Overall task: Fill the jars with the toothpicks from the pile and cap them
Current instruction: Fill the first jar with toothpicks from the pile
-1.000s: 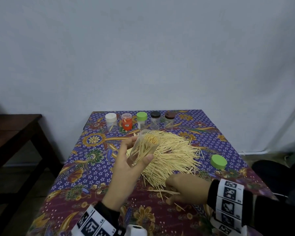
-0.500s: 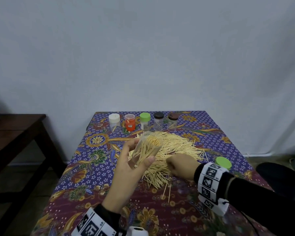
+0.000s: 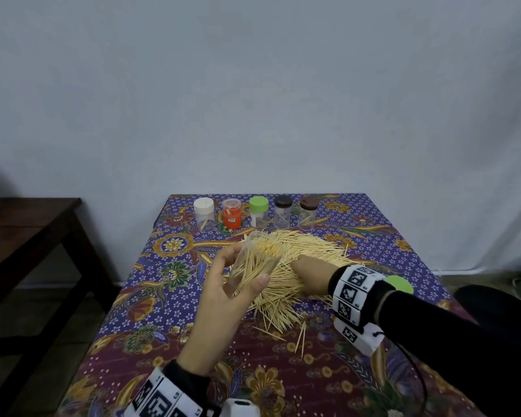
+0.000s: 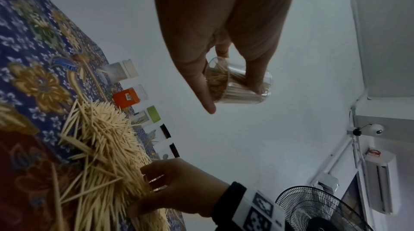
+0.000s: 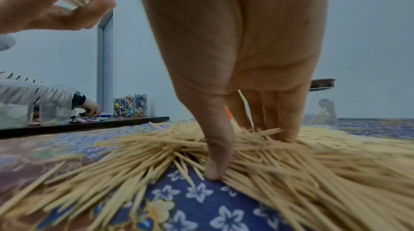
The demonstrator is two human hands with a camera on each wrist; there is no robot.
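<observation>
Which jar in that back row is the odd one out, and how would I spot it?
Find the toothpick pile mid-table; five jars line the table's far edge behind it. The orange jar stands second from the left: the only coloured body, with a clear cap.

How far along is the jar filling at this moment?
Done: five capped jars stand at the far edge, though each shows only a few toothpicks. In hand: left hand holds an open, nearly full jar; right hand digs into the pile. Left: top up, then fit the loose green cap.
</observation>
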